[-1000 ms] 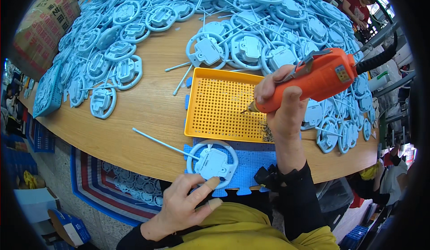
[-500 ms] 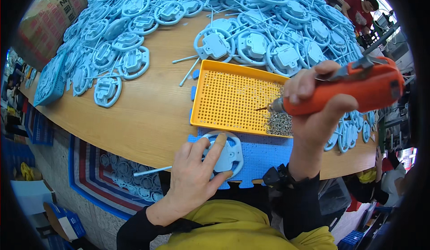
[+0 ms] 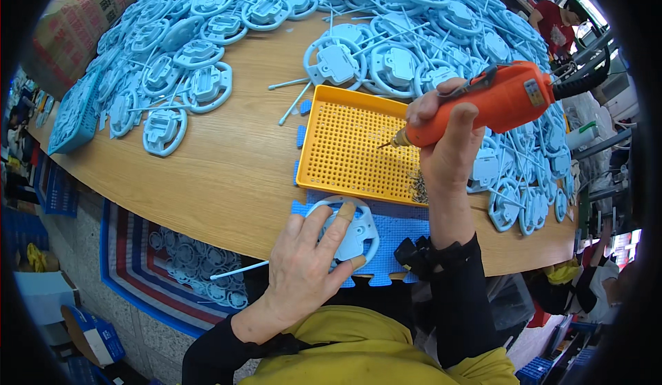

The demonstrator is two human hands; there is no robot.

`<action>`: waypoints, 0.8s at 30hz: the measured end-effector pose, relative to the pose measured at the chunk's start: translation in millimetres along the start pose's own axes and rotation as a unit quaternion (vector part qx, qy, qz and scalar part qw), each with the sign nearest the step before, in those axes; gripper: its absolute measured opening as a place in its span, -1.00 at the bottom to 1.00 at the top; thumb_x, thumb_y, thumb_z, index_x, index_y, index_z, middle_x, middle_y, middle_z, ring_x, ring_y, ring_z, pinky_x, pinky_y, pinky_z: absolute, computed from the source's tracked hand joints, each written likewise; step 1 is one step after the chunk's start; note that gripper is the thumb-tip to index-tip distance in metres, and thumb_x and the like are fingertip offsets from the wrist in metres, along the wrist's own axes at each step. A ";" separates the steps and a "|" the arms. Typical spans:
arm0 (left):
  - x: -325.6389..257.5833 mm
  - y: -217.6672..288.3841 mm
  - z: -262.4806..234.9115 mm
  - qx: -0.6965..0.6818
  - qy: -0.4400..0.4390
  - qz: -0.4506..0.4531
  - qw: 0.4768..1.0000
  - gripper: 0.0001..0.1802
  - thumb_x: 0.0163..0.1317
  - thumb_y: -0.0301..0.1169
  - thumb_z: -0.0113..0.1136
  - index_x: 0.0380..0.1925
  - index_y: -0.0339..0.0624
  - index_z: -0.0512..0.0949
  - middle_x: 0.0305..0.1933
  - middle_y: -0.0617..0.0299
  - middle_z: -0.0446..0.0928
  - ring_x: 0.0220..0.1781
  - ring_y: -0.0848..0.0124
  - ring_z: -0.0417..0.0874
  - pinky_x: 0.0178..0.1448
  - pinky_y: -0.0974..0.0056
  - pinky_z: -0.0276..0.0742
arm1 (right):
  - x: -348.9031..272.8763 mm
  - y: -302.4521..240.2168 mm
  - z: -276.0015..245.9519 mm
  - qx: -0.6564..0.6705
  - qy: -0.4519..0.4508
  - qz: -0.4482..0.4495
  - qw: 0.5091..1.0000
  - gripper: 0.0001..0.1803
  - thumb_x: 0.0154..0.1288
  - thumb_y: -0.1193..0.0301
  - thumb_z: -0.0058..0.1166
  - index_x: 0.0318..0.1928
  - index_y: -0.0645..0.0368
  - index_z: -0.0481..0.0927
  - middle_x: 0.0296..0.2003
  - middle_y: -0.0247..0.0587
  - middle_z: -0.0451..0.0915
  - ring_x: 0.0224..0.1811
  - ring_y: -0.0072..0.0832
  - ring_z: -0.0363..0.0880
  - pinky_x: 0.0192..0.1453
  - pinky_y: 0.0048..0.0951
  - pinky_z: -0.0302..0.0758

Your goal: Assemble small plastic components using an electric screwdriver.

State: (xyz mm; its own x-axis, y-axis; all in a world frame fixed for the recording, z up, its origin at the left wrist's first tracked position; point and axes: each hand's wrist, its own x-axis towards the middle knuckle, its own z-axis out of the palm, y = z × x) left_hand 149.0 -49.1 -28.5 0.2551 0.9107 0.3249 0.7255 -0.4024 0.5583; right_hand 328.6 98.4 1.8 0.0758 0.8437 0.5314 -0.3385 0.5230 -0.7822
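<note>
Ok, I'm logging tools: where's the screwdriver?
Head view, right of centre: the orange screwdriver is in the right hand, pointing left over the yellow tray.

Light-blue ringed part (image 3: 358, 233) flat on blue mat (image 3: 407, 230), orange screwdriver (image 3: 493, 102) aslant over yellow tray (image 3: 345, 157)

Feed's fairly bright for me, but the table (image 3: 227, 144) bows along its near edge, and glare (image 3: 627, 241) blows out past its right edge.
</note>
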 end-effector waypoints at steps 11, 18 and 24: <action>1.2 -2.3 0.6 -0.022 0.019 0.008 1.000 -0.03 -0.24 -0.23 0.51 0.24 -0.27 0.31 -0.01 0.01 0.44 -0.03 0.05 0.41 0.08 0.05 0.33 | -0.2 -3.7 2.3 -0.051 -0.012 0.008 0.999 -0.41 0.16 -0.16 0.16 -0.14 0.10 0.41 -0.51 -0.34 0.48 -0.47 -0.53 0.46 -0.29 -0.40 0.43; 4.4 -4.8 2.7 -0.061 0.009 0.008 0.998 0.03 -0.23 -0.26 0.50 0.29 -0.33 0.21 -0.04 0.00 0.42 0.05 0.02 0.39 0.16 0.03 0.26 | -7.1 -63.1 20.9 -0.027 0.024 -0.006 0.999 -0.24 0.05 -0.33 0.06 -0.13 0.14 0.43 -0.52 -0.38 0.42 -0.52 -0.55 0.41 -0.34 -0.43 0.40; 4.0 -4.8 2.3 -0.053 0.022 -0.001 0.998 0.05 -0.27 -0.29 0.52 0.30 -0.31 0.21 -0.10 0.03 0.42 0.01 0.07 0.40 0.13 0.06 0.27 | -56.2 -79.9 39.8 0.009 -0.022 0.066 0.998 -0.15 -0.04 -0.43 -0.04 -0.14 0.15 0.41 -0.57 -0.41 0.39 -0.63 -0.60 0.37 -0.51 -0.54 0.40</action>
State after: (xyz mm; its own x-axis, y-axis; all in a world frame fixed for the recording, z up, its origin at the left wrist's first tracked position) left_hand 148.1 -43.3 -31.7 0.2233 0.9076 0.3555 0.6540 -0.4099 0.6358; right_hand 314.0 4.5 47.4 -0.0111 0.8992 0.4374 -0.3604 0.4044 -0.8405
